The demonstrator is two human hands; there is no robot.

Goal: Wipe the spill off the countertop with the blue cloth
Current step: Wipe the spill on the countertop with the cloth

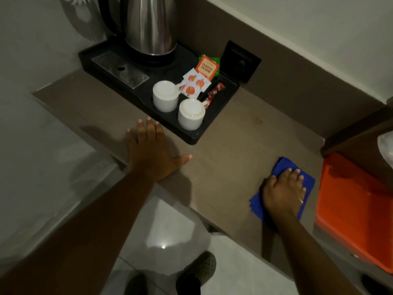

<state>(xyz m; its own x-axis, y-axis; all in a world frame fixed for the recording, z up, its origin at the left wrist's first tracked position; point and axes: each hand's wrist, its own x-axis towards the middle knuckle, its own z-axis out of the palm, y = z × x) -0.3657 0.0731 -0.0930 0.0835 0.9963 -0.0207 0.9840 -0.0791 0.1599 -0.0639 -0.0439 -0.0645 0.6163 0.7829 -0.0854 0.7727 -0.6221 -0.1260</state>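
A folded blue cloth [282, 165] lies on the brown countertop [229, 167] near its front right edge. My right hand [284, 193] presses flat on top of the cloth with fingers slightly spread. My left hand [152, 152] rests palm down on the countertop near the front edge, fingers apart, holding nothing. A faint brownish stain [258, 120] shows on the counter beyond the cloth, toward the back wall.
A black tray [192, 138] at the back left holds a steel kettle [151, 26], two white cups [165, 95], and tea and sugar sachets [195, 83]. A black wall socket [240, 61] sits behind it. An orange bin [353, 211] stands at the right.
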